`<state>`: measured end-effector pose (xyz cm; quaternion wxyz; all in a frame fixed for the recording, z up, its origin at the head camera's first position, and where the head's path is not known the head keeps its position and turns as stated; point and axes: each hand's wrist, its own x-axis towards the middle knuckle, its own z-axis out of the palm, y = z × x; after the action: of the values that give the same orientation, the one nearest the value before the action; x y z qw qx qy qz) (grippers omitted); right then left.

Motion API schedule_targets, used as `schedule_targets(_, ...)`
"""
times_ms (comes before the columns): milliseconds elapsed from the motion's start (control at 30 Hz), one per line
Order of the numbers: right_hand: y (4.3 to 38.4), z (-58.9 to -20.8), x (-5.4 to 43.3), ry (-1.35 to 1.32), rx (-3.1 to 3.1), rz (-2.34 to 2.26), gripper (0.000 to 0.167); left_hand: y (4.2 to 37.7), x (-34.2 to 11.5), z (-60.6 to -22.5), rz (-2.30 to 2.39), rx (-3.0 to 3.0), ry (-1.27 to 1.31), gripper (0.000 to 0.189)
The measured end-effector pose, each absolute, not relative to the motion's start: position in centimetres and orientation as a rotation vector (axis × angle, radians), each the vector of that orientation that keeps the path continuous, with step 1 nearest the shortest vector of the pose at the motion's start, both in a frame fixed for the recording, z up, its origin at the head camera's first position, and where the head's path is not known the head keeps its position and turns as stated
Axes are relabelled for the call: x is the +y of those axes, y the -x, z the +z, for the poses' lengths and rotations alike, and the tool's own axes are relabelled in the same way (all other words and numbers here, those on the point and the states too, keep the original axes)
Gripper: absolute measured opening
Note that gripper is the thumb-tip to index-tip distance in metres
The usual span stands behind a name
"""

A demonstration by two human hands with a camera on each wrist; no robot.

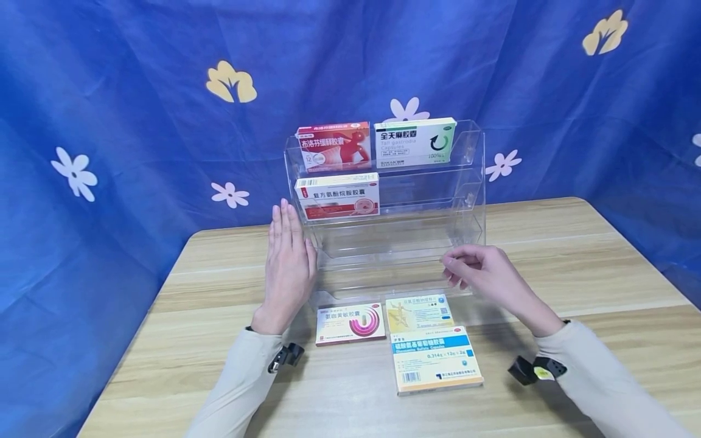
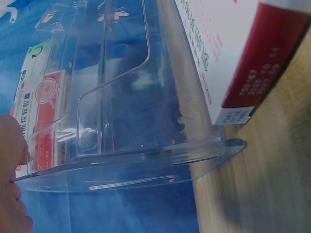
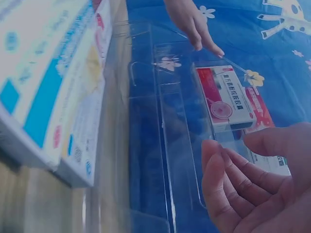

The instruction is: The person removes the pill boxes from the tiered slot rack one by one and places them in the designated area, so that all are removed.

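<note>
A clear tiered display rack (image 1: 383,240) stands on the table. My left hand (image 1: 287,261) lies along its left side with straight fingers. Just in front of the rack's lower right is my right hand (image 1: 482,274), fingers loosely bent, thumb apart from them and nothing held, as the right wrist view shows. The top tier carries a red medicine box (image 1: 335,148) and a white-and-green medicine box (image 1: 414,145). One tier below, at the left, sits a white-and-red medicine box (image 1: 338,196), which is nearest my left fingertips.
On the table (image 1: 208,340) before the rack lie a white medicine box with pink rings (image 1: 350,324), a pale yellow one (image 1: 418,311) and a larger blue-and-white one (image 1: 436,359) overlapping it in this view. A blue patterned curtain (image 1: 137,91) hangs behind.
</note>
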<state>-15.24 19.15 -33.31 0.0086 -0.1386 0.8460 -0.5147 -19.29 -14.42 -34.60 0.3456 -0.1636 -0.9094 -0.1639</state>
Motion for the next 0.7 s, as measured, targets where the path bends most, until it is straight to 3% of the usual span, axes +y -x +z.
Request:
schedule_targets(367,17.0,-31.8,17.4,0.450,2.689,-1.649,0.024,19.4,-14.5,-34.9,-0.411,-2.346,0.427,0.062)
schedule_targets(700,19.3,-28.1,16.1,0.536,2.797,-1.652,0.027,19.2,-14.4,-34.9,-0.405,-2.360,0.416,0.063)
